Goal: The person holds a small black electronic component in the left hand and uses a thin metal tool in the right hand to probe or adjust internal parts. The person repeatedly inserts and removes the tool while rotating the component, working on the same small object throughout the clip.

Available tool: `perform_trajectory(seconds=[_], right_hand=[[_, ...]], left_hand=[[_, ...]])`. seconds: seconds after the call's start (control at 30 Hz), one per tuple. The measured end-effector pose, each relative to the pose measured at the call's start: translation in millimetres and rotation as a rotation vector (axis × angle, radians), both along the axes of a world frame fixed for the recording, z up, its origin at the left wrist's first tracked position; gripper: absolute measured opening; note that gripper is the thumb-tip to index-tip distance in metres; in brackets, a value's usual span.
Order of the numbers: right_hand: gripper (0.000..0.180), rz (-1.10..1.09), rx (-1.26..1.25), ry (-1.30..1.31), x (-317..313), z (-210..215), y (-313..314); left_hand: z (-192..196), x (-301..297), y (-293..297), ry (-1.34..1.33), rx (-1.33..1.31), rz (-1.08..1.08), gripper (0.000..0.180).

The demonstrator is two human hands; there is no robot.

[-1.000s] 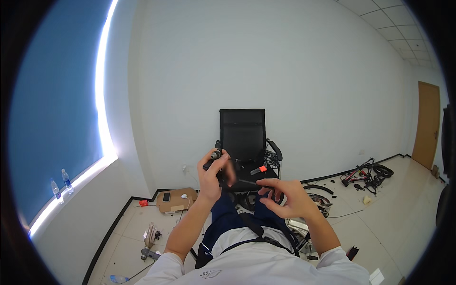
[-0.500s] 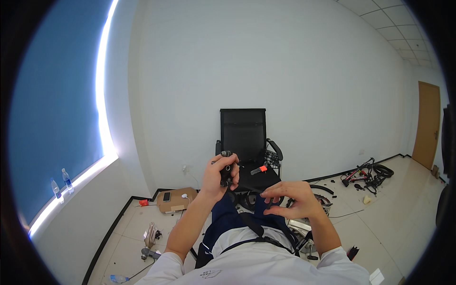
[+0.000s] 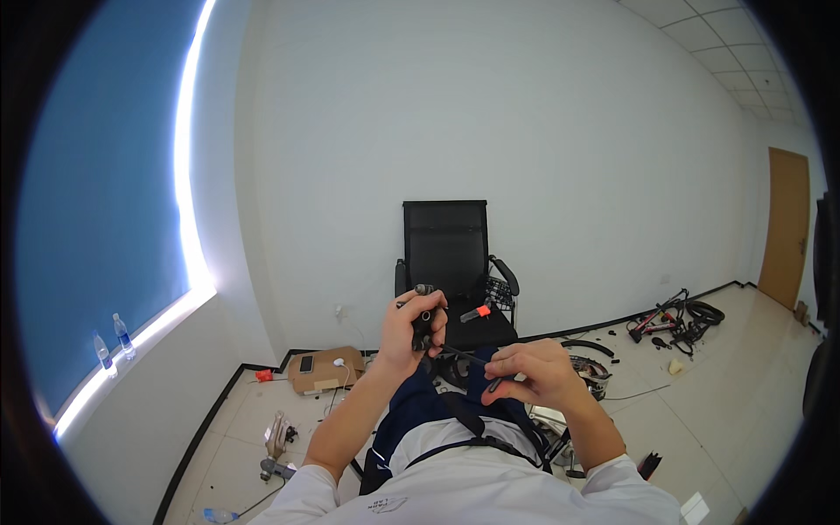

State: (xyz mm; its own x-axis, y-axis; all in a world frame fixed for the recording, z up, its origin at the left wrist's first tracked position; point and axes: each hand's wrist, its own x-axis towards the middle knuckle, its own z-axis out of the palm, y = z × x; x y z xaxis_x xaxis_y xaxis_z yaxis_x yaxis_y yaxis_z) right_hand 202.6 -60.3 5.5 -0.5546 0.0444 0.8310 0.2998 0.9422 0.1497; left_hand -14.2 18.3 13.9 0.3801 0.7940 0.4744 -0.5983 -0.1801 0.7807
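My left hand [image 3: 402,339] is closed around a small black mechanical part [image 3: 423,325], probably from a bicycle, with a round knob-like end at its top. Fingers cover much of it. To the right, my right hand [image 3: 538,372] pinches a thin black L-shaped rod that looks like a hex key [image 3: 464,354]. Its long arm points left, and its tip meets or nearly meets the lower end of the part; whether it is seated there I cannot tell. Both hands are raised above my lap, in front of a black office chair [image 3: 446,249].
On the chair seat lies a clear item with an orange end [image 3: 482,311]. A phone [image 3: 307,363] rests on a brown cardboard piece [image 3: 325,380] at left. Bicycle parts [image 3: 674,322] and a chainring [image 3: 596,372] lie on the floor at right. Bottles [image 3: 122,336] stand on the windowsill.
My left hand has lowered slightly and shifted right with the black part. The right hand has turned, and the hex key's long arm now shows clearly, reaching toward the part.
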Motion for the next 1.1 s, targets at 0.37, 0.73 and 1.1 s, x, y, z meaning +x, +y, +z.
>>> perform_trajectory(seconds=[0.37, 0.73, 1.1], right_hand=[[0.034, 0.050, -0.456, 0.162, 1.6, 2.3, -4.8], [0.023, -0.032, -0.755, 0.249, -0.2, -1.8, 11.2], [0.018, 0.059, -0.913, 0.293, 2.5, -3.7, 22.1]], left_hand=[[5.5, -9.9, -10.6, -0.186, 0.266, 0.261, 0.018], [0.0, -6.3, -1.2, -0.154, 0.378, 0.346, 0.013], [-1.1, -2.2, 2.8, -0.216, 0.394, 0.440, 0.014]])
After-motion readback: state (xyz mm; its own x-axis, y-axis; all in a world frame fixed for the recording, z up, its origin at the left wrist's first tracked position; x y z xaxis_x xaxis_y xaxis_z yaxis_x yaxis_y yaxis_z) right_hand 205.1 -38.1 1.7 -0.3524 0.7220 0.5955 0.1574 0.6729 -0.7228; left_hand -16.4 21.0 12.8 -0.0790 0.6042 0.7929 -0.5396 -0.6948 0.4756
